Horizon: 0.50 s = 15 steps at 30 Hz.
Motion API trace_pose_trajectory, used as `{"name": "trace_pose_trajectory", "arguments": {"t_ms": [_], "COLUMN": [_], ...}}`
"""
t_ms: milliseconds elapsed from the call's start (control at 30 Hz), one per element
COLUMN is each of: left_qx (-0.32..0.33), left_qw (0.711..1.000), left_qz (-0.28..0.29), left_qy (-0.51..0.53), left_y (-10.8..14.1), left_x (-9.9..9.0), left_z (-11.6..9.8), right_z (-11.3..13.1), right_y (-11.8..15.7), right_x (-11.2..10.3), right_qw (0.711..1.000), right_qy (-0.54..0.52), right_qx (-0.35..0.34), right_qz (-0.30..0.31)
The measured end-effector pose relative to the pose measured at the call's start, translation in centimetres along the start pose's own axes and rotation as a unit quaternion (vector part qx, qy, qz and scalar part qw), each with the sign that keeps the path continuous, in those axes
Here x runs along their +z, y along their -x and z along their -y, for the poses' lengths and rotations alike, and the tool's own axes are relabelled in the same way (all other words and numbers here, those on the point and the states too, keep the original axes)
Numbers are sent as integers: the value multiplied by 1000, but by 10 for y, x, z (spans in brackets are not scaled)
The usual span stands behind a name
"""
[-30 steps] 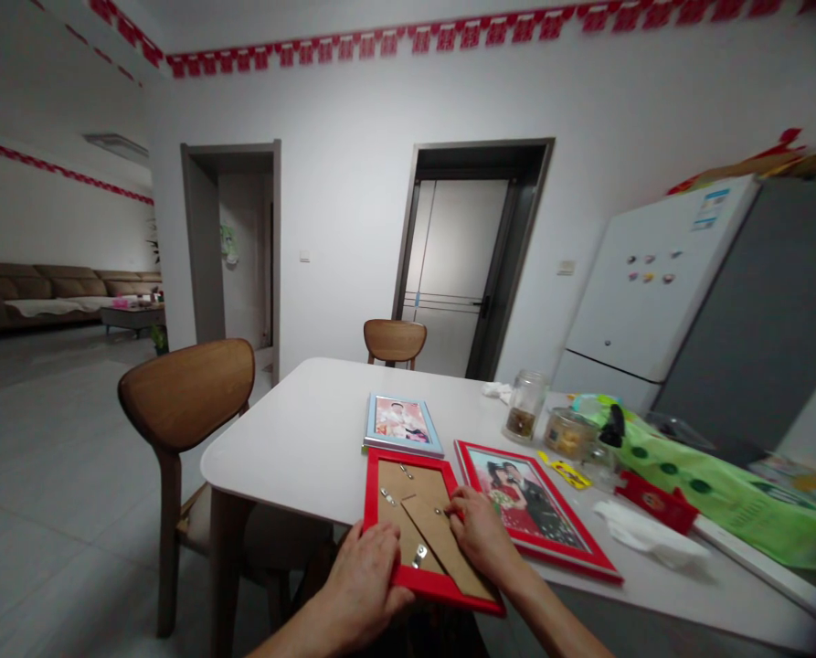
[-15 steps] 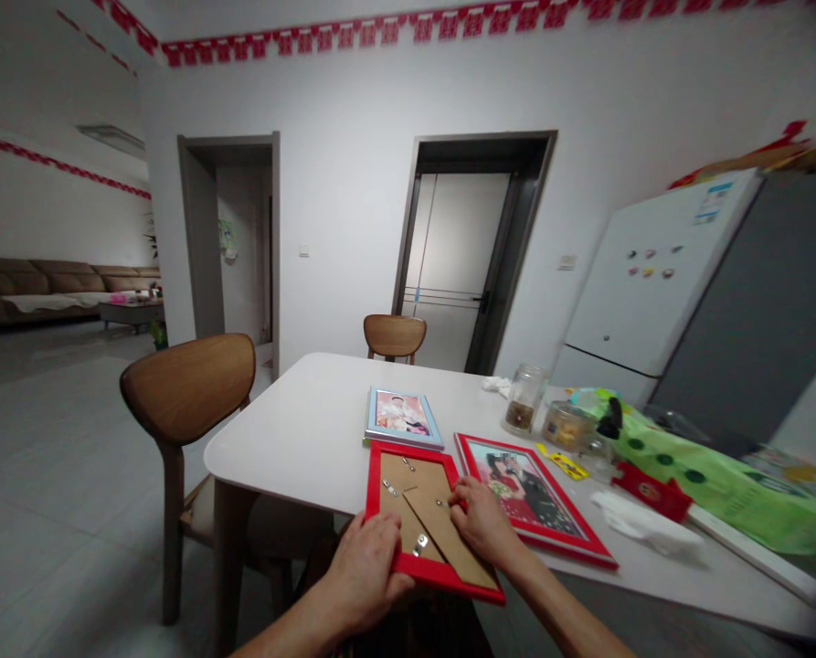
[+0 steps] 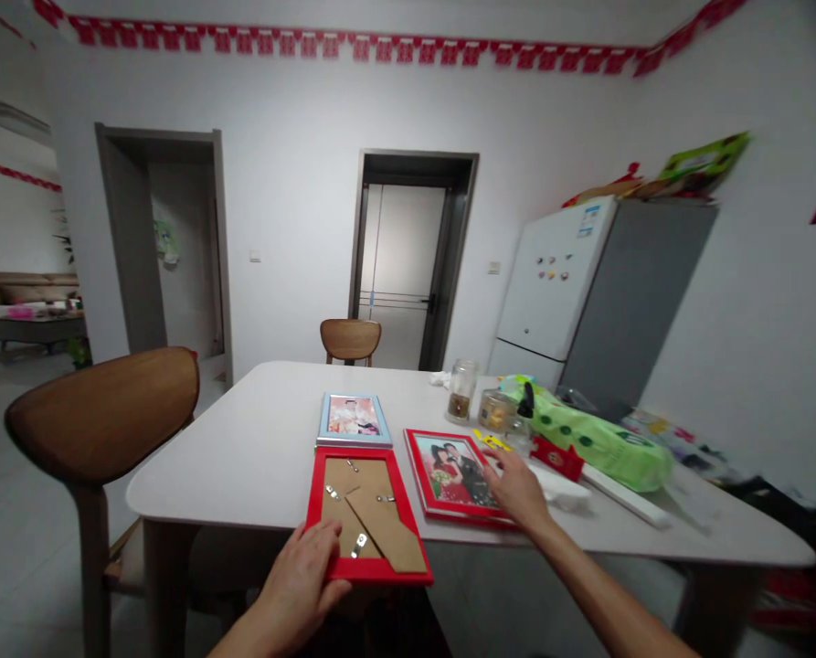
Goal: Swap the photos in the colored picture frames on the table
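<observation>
A red photo frame [image 3: 368, 535] lies face down at the table's near edge, its brown backing, metal clips and slanted stand showing. My left hand [image 3: 306, 568] grips its lower left corner, fingers on the back and thumb along the lower edge. My right hand [image 3: 517, 484] is off that frame, fingers stretched out and nothing seen in them. It hovers over the right side of a second red frame [image 3: 414, 471], which lies face up with a photo of a couple; whether it touches is unclear. A light blue framed picture [image 3: 355, 419] lies just beyond the face-down frame.
Right of the frames are a yellow item [image 3: 493, 440], a glass jar [image 3: 461, 391], a round food container [image 3: 496, 411], a red box [image 3: 556, 457], white tissue [image 3: 565, 491] and a green package [image 3: 592, 439]. Wooden chairs stand left [image 3: 106, 411] and behind [image 3: 351, 340] the table.
My right hand has left the face-down frame's right side and moved right, over the framed couple photo. The clip on that side now shows fully. The camera view has turned right.
</observation>
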State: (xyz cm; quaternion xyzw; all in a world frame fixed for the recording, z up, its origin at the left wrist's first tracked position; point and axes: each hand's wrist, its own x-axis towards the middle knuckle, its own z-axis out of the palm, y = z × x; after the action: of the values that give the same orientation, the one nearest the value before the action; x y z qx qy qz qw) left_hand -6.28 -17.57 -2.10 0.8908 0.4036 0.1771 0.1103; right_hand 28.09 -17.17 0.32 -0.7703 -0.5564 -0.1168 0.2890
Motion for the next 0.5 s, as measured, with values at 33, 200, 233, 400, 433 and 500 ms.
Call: {"name": "trace_pose_trajectory", "arguments": {"t_ms": [33, 200, 233, 400, 433, 500], "left_qx": [2, 23, 27, 24, 24, 22], "left_qw": [1000, 999, 999, 999, 999, 999], "left_qz": [-4, -34, -37, -31, -32, -36], "left_qy": [2, 2, 1, -13, -13, -9], "left_y": [0, 1, 1, 0, -1, -1], "left_x": [0, 4, 5, 6, 6, 8], "left_z": [1, 7, 8, 8, 8, 9], "right_z": [-23, -104, -108, -65, -46, -5], "right_y": [-4, -1, 0, 1, 6, 24], "right_x": [-5, -5, -4, -36, -50, -80], "right_qw": [1000, 971, 967, 981, 986, 971], "right_qy": [14, 136, 142, 35, -51, -216], "right_qx": [25, 179, 189, 181, 148, 51], "right_qz": [-4, 81, 91, 66, 61, 89]}}
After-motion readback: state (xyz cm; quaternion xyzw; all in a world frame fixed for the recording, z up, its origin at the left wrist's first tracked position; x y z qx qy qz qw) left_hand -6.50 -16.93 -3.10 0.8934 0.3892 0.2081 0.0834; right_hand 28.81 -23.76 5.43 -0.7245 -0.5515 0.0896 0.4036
